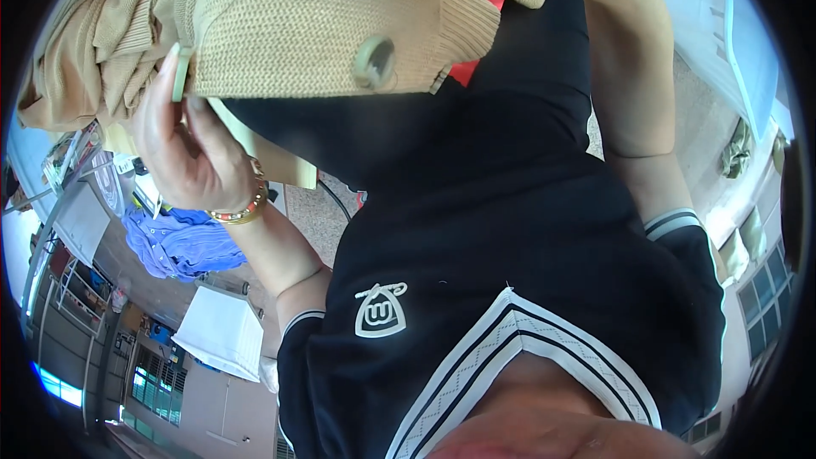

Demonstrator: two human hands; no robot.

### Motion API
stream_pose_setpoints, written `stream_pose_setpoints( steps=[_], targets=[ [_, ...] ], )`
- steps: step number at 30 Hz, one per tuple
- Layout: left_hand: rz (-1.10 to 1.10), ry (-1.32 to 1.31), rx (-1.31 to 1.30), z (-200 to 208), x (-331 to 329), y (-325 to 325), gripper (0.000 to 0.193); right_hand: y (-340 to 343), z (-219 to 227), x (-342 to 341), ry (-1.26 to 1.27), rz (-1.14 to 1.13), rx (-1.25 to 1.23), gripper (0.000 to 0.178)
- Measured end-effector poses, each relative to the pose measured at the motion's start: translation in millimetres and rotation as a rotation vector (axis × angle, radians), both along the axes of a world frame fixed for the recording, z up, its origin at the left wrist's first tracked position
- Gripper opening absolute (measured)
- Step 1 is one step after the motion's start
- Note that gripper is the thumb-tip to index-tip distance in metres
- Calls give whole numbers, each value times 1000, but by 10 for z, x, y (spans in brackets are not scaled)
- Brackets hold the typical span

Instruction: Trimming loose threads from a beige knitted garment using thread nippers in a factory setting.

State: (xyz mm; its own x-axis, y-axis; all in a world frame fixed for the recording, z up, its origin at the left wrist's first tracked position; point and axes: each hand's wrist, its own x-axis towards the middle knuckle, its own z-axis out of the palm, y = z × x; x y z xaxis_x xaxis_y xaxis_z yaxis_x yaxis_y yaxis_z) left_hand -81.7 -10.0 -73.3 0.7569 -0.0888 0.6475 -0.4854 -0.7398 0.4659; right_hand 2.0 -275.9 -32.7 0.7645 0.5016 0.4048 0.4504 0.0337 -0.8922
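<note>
A beige knitted garment (289, 25) spreads across the upper middle, with a ribbed band along its right side. My left hand (191, 149) is at the garment's lower left corner, fingers closed in a pinch. Between its fingertips is a small, flat, pale green piece (180, 75) seen edge-on, touching the knit. A similar pale green ring-shaped piece (374, 62) with a dark hollow lies on the fabric near its lower edge. My right forearm reaches over the garment's upper right, and the hand is cut off by the top of the picture.
More beige knitwear (106, 42) is heaped at the far left. Below my left hand lies a blue garment (183, 242). A white box-like thing (221, 331) stands at lower left. Something red (466, 72) shows beneath the knit, and a pale blue sheet (714, 25) hangs at right.
</note>
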Motion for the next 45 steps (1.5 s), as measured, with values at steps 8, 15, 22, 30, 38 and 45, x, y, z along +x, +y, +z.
stream_pose_setpoints(
  steps=[8,15,22,30,38,45],
  targets=[
    [89,-59,186,-251,186,473,21,36,52,-133,94,53,-137,31],
    [122,111,102,-224,90,262,33,120,56,-165,156,91,-79,34],
    [63,53,-84,299,-371,-129,39,190,-124,-67,129,152,-151,33],
    [92,87,42,388,-301,-395,45,136,-20,-141,198,148,-138,34],
    [141,181,158,568,-300,-489,37,111,-54,-167,178,141,-52,34],
    [165,130,158,507,-317,-473,32,256,-499,5,-371,166,300,34]
  ],
)
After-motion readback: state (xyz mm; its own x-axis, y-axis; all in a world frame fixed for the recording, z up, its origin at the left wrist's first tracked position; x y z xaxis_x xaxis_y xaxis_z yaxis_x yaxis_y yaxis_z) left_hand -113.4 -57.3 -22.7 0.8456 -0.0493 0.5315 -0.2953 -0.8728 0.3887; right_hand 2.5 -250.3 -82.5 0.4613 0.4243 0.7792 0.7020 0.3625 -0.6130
